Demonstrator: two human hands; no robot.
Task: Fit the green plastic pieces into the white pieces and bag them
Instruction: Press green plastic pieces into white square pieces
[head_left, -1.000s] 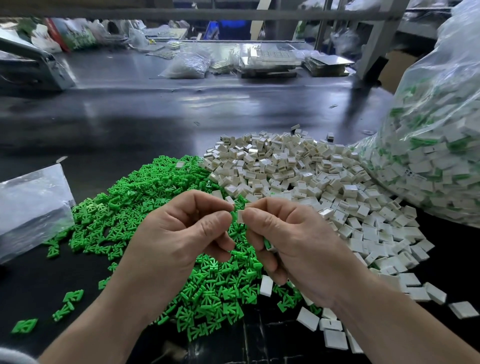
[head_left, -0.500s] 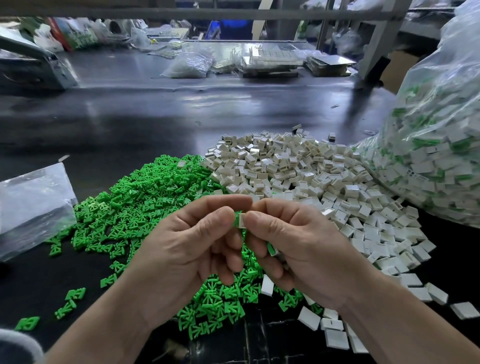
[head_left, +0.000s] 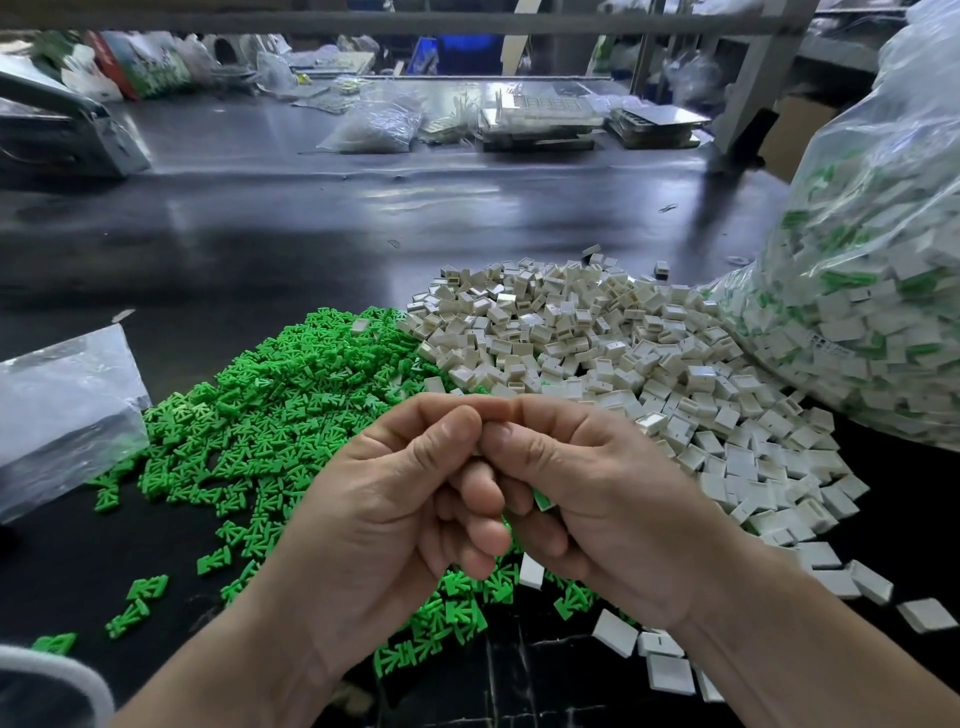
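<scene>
Green plastic pieces (head_left: 291, 405) lie in one loose heap toward the near edge of the desk (head_left: 311, 228), touching on its right an equal heap of white pieces (head_left: 597, 332). Each heap runs to hundreds, too many to count, with a few strays off both. Both kinds look light, stiff and smooth, so they are likely to skid from a loose pinch. The green fork is best taken by its stem and the white shell by its flat faces, its slot kept clear. The left hand (head_left: 395, 519) and right hand (head_left: 597, 499) meet above the green heap, fingers curled, thumbs and forefingers pressed tip to tip. Whatever sits between the tips is hidden, so I cannot tell what they clamp. A tucked piece (head_left: 543, 501), white with a green edge, shows under the right hand's lower fingers. One full bag (head_left: 883, 291) of fitted pieces leans at the right edge, and one flat clear bag (head_left: 62, 405) lies at the left edge.
</scene>
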